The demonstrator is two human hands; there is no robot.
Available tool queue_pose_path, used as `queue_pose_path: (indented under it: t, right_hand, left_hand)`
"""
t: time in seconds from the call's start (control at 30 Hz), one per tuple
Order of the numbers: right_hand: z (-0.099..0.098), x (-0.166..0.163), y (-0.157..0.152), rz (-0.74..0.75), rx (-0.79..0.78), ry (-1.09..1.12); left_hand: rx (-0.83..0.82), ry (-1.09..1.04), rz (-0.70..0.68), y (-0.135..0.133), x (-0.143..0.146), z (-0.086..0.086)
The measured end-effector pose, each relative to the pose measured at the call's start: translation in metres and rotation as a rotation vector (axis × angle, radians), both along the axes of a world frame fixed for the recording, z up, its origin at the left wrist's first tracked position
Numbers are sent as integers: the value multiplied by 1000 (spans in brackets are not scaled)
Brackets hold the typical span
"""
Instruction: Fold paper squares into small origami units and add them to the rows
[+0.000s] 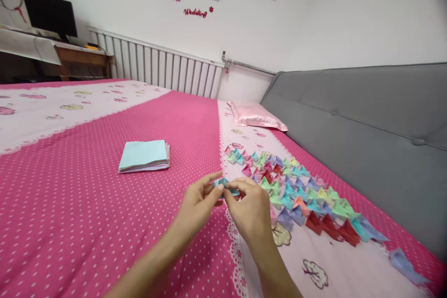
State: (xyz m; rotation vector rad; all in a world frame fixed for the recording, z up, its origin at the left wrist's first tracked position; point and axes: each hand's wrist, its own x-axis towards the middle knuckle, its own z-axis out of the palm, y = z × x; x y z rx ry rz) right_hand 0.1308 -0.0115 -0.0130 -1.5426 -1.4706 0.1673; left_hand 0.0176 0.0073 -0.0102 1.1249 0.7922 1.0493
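Both hands meet over the pink bedspread [87, 214]. My left hand [198, 205] and my right hand [248, 209] pinch a small light-blue folded paper piece [225, 185] between their fingertips, just above the bed. To the right of the hands lie several finished folded paper pieces [300, 195] in red, green, blue, purple and pink, spread in a band along the white patterned strip. A stack of square paper sheets [144, 155], light blue on top, rests on the bed to the upper left of the hands.
A grey padded headboard [366, 130] runs along the right. A pink satin pillow [256, 116] lies near the bed's far corner. A white radiator [157, 65] lines the wall behind, with a desk and dark monitor [50, 14] at the far left.
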Motion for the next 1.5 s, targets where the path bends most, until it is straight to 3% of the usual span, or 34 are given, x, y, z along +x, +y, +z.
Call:
queue_pose_path:
  t: [0.33, 0.73, 1.0, 1.5]
  right_hand:
    - [-3, -16, -10, -48, 88, -177]
    - [0, -13, -15, -64, 29, -247]
    - [-2, -14, -12, -98, 100, -216]
    - [1, -14, -13, -147, -78, -268]
  left_hand:
    - [59, 30, 167, 2, 2, -8]
    - [105, 38, 188, 1, 1, -6]
    - [202, 47, 255, 0, 3, -12]
    - [429, 301, 383, -10, 5, -19]
